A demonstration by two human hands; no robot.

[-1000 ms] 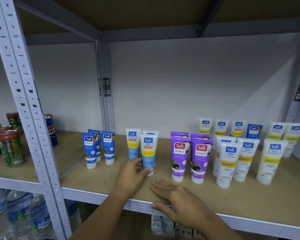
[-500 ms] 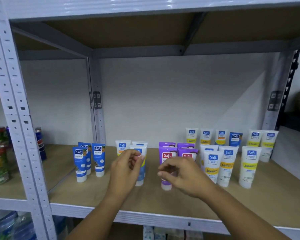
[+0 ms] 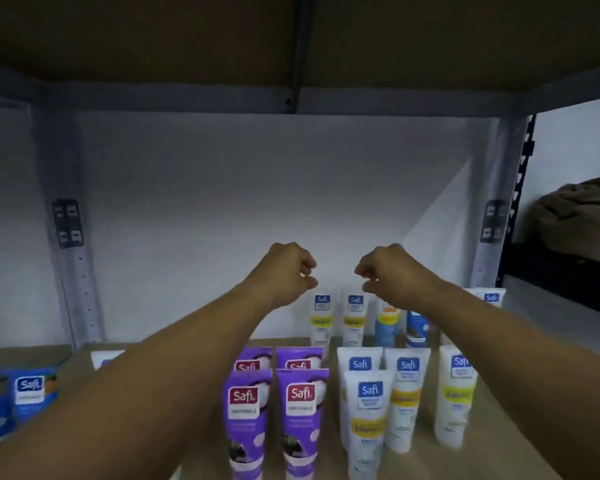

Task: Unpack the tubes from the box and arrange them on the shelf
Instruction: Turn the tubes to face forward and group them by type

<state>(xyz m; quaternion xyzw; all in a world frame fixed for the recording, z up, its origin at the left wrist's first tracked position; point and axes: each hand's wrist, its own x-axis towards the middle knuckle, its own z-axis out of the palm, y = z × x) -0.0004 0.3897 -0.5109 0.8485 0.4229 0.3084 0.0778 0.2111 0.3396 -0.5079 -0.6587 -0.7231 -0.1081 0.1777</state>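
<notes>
Fingers of both hands curl into loose fists holding nothing — left hand and right hand raised above the tubes, probably between placements. Tubes stand upright, grouped by colour on the shelf below them; no box shows.

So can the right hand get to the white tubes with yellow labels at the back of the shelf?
Probably yes. The right hand hangs in the air, curled and holding nothing, just above the white tubes with yellow labels in the back row, with nothing between them. It could likely just drop down.
</notes>
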